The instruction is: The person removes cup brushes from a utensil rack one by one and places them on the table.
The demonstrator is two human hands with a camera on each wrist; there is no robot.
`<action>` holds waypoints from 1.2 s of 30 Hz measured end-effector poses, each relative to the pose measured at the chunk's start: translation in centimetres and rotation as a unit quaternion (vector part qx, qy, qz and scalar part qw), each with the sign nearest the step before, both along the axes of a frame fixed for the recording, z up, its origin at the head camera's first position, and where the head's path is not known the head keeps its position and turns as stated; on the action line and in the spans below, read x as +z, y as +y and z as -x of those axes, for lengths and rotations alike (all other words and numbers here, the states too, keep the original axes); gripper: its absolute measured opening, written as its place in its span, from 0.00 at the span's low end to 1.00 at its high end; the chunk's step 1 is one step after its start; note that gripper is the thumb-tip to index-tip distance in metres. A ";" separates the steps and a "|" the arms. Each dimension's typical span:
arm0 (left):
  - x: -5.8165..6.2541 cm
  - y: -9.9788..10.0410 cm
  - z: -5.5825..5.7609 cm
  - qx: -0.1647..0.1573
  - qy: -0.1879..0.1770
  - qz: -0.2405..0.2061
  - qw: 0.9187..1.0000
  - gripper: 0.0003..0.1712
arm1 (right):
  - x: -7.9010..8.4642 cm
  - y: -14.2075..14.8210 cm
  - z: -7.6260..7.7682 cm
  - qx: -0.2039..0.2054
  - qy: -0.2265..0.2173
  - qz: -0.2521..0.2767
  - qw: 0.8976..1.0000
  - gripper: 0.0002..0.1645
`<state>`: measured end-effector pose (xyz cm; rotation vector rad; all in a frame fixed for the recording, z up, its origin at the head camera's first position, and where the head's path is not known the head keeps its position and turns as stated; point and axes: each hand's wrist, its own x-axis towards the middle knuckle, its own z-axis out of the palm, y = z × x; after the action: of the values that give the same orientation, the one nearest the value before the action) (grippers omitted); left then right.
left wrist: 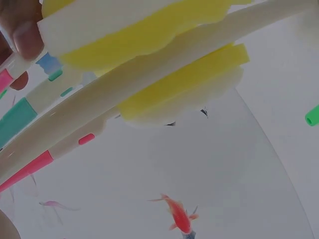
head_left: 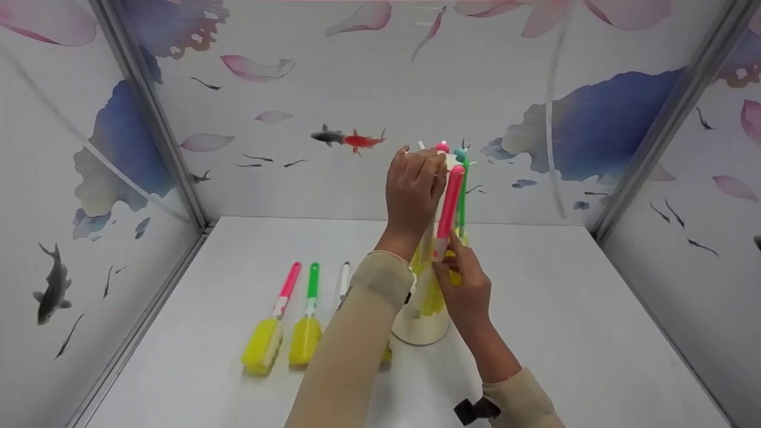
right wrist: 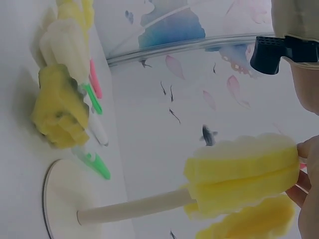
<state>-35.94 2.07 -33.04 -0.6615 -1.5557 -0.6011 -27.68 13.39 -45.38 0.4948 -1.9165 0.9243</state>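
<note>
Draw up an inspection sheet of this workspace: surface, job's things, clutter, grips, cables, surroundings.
Surface: white tabletop, flat.
Job's things: stand upright, hung brushes around its post; lying brushes, with yellow sponge heads, on the tabletop; pink-handled brush held beside the stand.
Clutter: nothing seen.
Grips: right grip pinches the pink-handled brush near where handle meets sponge; left grip at the stand's top, exact contact hidden.
Cables: nothing seen.
Surroundings: printed wall panels, metal corner rails.

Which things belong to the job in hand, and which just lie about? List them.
Job in hand:
stand
pink-handled brush in the right hand
other brushes along the stand

Lying about, perhaps for later:
loose pink-handled brush
two green-handled brushes
white-handled brush
</note>
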 end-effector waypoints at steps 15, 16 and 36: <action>-0.2 0.0 0.2 0.006 0.017 0.000 1.000 0.11 | 0.0 0.4 -0.8 0.008 0.024 -0.005 1.000 0.37; -0.3 0.0 0.2 0.003 0.018 -0.001 1.000 0.11 | 0.0 0.4 -0.9 0.011 0.026 -0.004 1.000 0.37; -0.2 0.1 0.2 0.009 0.002 -0.008 1.000 0.11 | -0.5 2.8 -1.9 0.049 0.029 -0.037 0.998 0.41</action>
<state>-36.10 2.13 -33.20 -0.6364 -1.5508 -0.5979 -25.75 16.21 -45.90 0.6567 -1.8927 0.8943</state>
